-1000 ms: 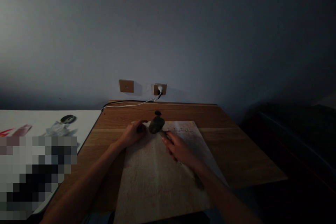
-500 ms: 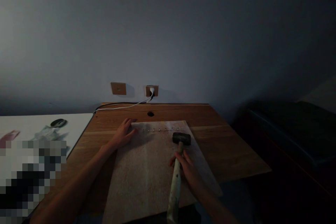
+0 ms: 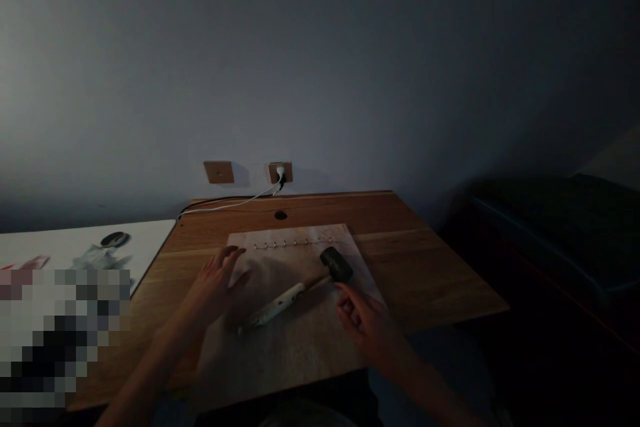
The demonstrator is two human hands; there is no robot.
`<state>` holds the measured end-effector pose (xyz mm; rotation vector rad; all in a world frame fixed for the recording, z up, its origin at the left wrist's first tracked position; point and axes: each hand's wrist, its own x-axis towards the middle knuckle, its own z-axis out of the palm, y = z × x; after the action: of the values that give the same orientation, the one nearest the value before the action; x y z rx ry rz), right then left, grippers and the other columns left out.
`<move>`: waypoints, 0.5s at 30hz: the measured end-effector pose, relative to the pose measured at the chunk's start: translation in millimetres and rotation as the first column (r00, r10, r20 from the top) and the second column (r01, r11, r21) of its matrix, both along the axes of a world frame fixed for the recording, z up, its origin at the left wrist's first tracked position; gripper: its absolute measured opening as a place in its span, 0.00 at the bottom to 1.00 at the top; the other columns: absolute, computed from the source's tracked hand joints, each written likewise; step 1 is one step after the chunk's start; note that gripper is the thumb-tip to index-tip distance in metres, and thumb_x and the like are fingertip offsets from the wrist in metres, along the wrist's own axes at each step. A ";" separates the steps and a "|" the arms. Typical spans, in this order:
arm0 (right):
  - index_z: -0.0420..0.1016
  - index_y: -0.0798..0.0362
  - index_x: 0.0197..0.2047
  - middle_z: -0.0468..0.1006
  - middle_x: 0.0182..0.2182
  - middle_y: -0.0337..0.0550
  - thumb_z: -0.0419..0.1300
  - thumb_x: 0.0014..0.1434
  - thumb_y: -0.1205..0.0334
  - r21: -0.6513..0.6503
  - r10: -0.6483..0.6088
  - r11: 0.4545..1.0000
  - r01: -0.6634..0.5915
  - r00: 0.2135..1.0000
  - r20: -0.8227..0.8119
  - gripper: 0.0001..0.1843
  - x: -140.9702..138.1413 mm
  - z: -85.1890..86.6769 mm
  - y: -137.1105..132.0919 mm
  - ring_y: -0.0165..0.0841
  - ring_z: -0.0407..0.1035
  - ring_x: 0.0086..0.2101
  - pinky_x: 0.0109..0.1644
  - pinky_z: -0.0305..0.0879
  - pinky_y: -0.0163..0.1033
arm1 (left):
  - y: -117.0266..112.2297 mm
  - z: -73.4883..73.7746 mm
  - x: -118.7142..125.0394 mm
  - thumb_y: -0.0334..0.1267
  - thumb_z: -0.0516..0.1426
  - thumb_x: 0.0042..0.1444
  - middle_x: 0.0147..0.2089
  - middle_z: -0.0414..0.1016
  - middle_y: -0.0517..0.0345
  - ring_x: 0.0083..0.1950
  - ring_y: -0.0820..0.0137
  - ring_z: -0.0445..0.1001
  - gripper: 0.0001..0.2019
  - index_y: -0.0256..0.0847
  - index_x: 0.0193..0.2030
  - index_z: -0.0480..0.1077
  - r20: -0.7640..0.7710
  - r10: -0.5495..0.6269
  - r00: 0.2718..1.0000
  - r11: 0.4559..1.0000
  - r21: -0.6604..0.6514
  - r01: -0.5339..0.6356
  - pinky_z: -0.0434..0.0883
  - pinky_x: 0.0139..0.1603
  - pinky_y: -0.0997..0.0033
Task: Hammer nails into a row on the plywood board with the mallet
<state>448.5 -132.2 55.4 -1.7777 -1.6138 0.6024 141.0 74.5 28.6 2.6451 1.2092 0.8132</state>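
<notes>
A mallet (image 3: 277, 305) with a black head and a pale, worn handle lies slantwise on the wooden board (image 3: 270, 367). Its head points to the far right and its handle to the near left. Close to the head, my right hand (image 3: 365, 323) has its fingers loosely curled and apart, holding nothing; whether a fingertip touches the head I cannot tell. My left hand (image 3: 216, 283) hovers over the board's left edge with fingers spread. Along the board's far part stands a row of several small nails (image 3: 285, 243).
The board rests on a wooden table (image 3: 430, 280) against a wall. Two socket plates (image 3: 219, 172) sit on the wall, one with cables (image 3: 225, 205) plugged in. On a white table (image 3: 155, 240) at left are a round dark object (image 3: 114, 239) and crumpled clear plastic (image 3: 95, 257).
My right hand has let go of the mallet, which has swung from pointing away to lying slantwise on the board. My left hand has moved back from the board's far left corner.
</notes>
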 end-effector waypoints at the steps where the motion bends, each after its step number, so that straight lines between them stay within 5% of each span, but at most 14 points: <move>1: 0.73 0.49 0.62 0.80 0.51 0.51 0.53 0.69 0.60 0.058 0.023 0.998 -0.029 0.994 0.107 0.21 6.4 -3.0 -6.8 0.44 0.74 0.51 0.61 0.69 0.55 | -15.2 -3.7 -10.7 0.51 0.53 0.65 0.63 0.70 0.45 0.59 0.51 0.76 0.21 0.45 0.61 0.67 -0.022 0.043 0.999 0.999 0.006 -0.043 0.75 0.57 0.48; 7: 0.73 0.49 0.63 0.78 0.58 0.51 0.55 0.69 0.64 0.135 0.076 0.981 -0.138 0.919 0.388 0.21 26.1 -27.4 -28.0 0.46 0.69 0.59 0.65 0.66 0.58 | -76.6 -15.7 -42.5 0.50 0.49 0.68 0.65 0.72 0.49 0.50 0.57 0.82 0.18 0.48 0.59 0.68 -0.099 0.150 0.984 0.985 -0.068 -0.157 0.80 0.50 0.56; 12: 0.77 0.48 0.60 0.80 0.57 0.49 0.55 0.69 0.65 0.139 0.057 0.981 -0.135 0.887 0.458 0.19 42.7 -20.3 -24.1 0.47 0.67 0.61 0.67 0.60 0.60 | -85.3 1.1 -14.7 0.52 0.51 0.66 0.58 0.76 0.51 0.37 0.61 0.83 0.19 0.49 0.58 0.68 -0.096 0.124 0.988 0.987 -0.095 -0.133 0.81 0.39 0.60; 15: 0.79 0.48 0.56 0.81 0.55 0.48 0.53 0.70 0.62 0.132 -0.024 0.990 -0.043 0.885 0.465 0.17 68.5 -15.9 -23.6 0.47 0.67 0.61 0.66 0.59 0.59 | -87.9 7.8 15.4 0.51 0.51 0.67 0.59 0.74 0.51 0.41 0.61 0.83 0.17 0.49 0.57 0.68 -0.037 -0.001 0.999 0.993 -0.120 -0.004 0.81 0.43 0.60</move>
<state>517.0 -155.8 39.5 -1.9048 -1.9256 0.0520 156.4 -13.4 36.4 2.5743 1.2280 0.6722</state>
